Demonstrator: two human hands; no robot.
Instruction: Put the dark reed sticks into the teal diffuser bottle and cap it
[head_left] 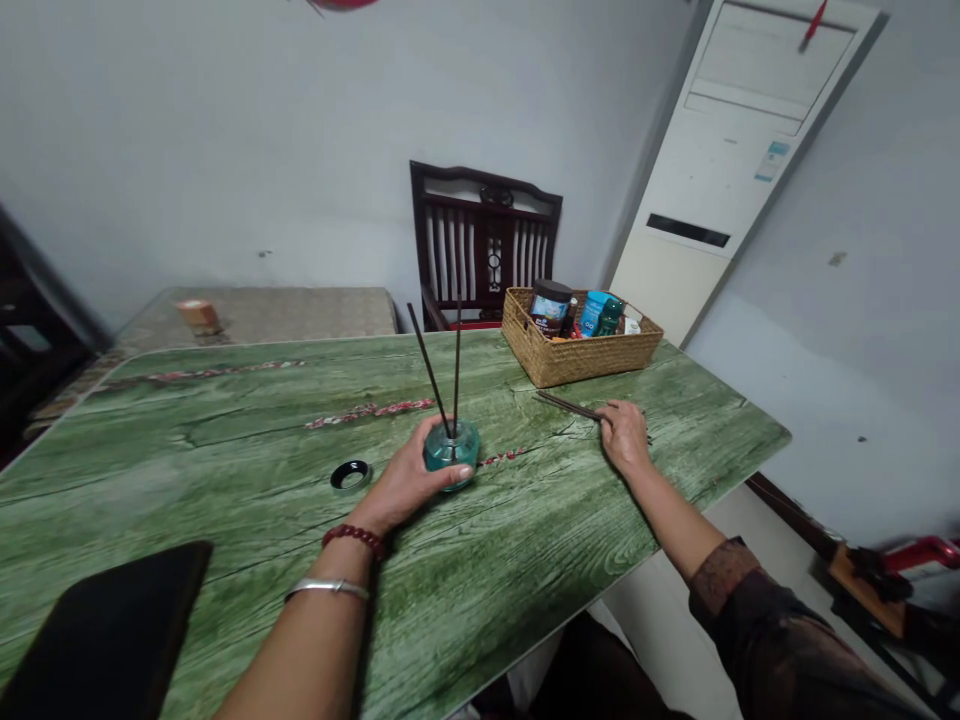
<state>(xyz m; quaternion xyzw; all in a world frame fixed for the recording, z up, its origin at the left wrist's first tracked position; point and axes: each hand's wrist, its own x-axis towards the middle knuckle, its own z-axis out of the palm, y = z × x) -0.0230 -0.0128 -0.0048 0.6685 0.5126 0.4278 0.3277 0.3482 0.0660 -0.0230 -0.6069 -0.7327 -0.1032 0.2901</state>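
My left hand (409, 470) is wrapped round a teal glass reed diffuser bottle (451, 452) standing on the green table. Two dark reed sticks (429, 368) rise from the bottle's neck, one leaning left and one nearly upright. To the left of that hand lies a round dark ring-shaped cap (350, 475). Farther right, my right hand (624, 435) is closed on several dark reed sticks (566, 404), low over the tabletop in front of the basket. Their ends stick out on the left of the fingers; the fingertips are partly hidden.
A woven basket (596, 362) holding jars and bottles stands at the table's back right. A dark flat object (112, 630) lies at the front left of the green table (247, 480). Behind are a wooden chair (487, 225) and a lower table with an orange-brown container (199, 316).
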